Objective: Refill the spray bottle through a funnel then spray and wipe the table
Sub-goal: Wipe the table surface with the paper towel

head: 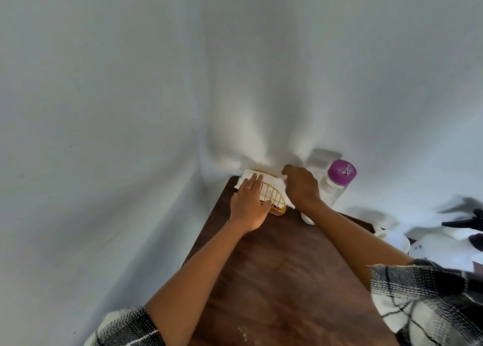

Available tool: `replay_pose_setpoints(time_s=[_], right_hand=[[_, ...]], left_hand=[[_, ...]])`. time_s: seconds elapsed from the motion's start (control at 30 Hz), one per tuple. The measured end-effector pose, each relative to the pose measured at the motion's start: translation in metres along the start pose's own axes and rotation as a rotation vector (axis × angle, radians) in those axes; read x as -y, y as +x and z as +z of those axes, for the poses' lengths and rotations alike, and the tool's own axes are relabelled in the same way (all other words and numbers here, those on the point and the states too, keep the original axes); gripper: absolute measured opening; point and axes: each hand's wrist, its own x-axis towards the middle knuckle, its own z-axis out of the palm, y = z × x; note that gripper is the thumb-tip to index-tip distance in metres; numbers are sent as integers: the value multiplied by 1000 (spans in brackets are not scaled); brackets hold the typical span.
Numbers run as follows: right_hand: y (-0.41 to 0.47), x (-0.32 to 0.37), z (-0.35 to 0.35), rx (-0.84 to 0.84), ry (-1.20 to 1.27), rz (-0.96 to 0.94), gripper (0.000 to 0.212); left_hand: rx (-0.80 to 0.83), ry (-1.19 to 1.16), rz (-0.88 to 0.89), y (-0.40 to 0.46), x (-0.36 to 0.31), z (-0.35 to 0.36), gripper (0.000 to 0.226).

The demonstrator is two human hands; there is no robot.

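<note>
At the far end of the dark wooden table (287, 267) stands a gold wire napkin holder (273, 198) with white paper napkins (245, 178) in it. My left hand (249, 201) lies against the holder's front, fingers fairly straight over the napkins, thumb on the wire. My right hand (300, 186) pinches the right edge of a napkin at the holder. A clear water bottle (337, 186) with a purple lid stands just right of my right hand. A white funnel (392, 237) lies at the right edge. The spray bottle's dark trigger head (467, 222) shows at the far right, blurred.
White walls meet in a corner behind the table's far end. A white rounded object (444, 249) sits at the right beside the funnel. Water droplets or specks (245, 332) mark the near tabletop. My checked sleeves frame the bottom corners.
</note>
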Motion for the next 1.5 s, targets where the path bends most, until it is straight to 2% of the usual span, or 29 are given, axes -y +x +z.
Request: replay_pose_setpoints(time_s=[0.13,0.3,0.73,0.83,0.97,1.1,1.17,1.23,1.3,1.37,1.43,1.5], right_hand=[[5,8,-15,-106,225,-13,21],[3,19,-33,-197,346,-62,13],[1,34,-58,-429,569,-82,21],[-4,37,-73,-551,637,-72,22],[-15,42,-102,-590,720,-135,19],[-37,45,-141,-404,798,-220,18],[-52,43,-159,-252,848,-243,16],[-76,38,-175,-97,952,-241,14],[-94,32,-182,71,1044,-209,11],[-116,24,-188,204,1028,-200,11],[-138,16,-190,313,986,-205,15],[-158,9,-187,411,972,-207,16]], left_hand=[[-9,-28,-5,-3,1,-1,68],[0,-23,-29,-6,-2,-1,70],[46,43,-54,-8,-4,-4,66],[-62,-90,-111,-13,-7,-7,62],[-240,-513,-207,-27,-13,-19,55],[-277,-1136,-272,-52,-30,-54,55],[-113,-1477,-285,-67,-36,-71,65],[91,-1700,-160,-89,-41,-88,67],[235,-1766,-61,-109,-44,-97,57],[370,-1707,-2,-133,-49,-102,57],[509,-1557,9,-157,-57,-102,55],[601,-1348,1,-180,-71,-99,40]])
